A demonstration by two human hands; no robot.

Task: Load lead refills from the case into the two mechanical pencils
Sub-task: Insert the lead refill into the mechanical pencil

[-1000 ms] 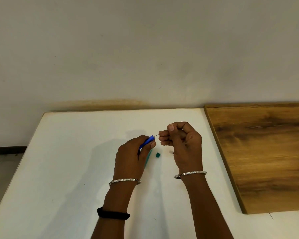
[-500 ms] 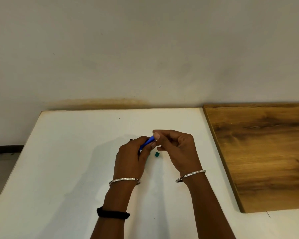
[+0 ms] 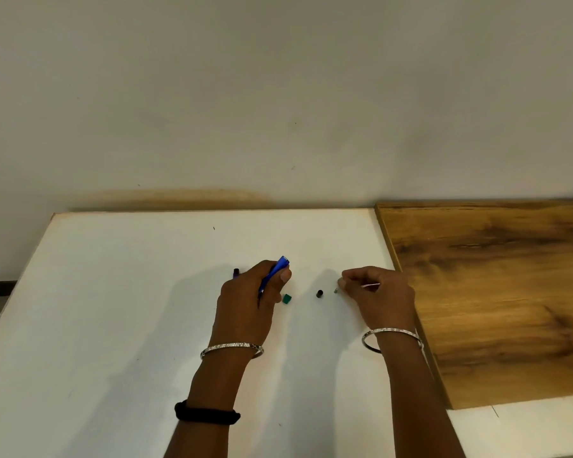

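Left hand (image 3: 245,302) clasping blue pencil (image 3: 275,271), right hand (image 3: 377,295) pinching small cap (image 3: 336,290) — bare white table (image 3: 113,309) around.

Silver bangle (image 3: 232,349) ea wrist (image 3: 392,335), black band (image 3: 207,414) on L forearm.

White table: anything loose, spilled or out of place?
Nothing spilled. Two small parts lie loose between the hands: a green piece beside the left hand, and a black cap near the right hand. Likely removed pencil parts.

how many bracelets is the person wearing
2 silver bangles: one on the left wrist, one on the right wrist. A black band sits further up the left forearm.
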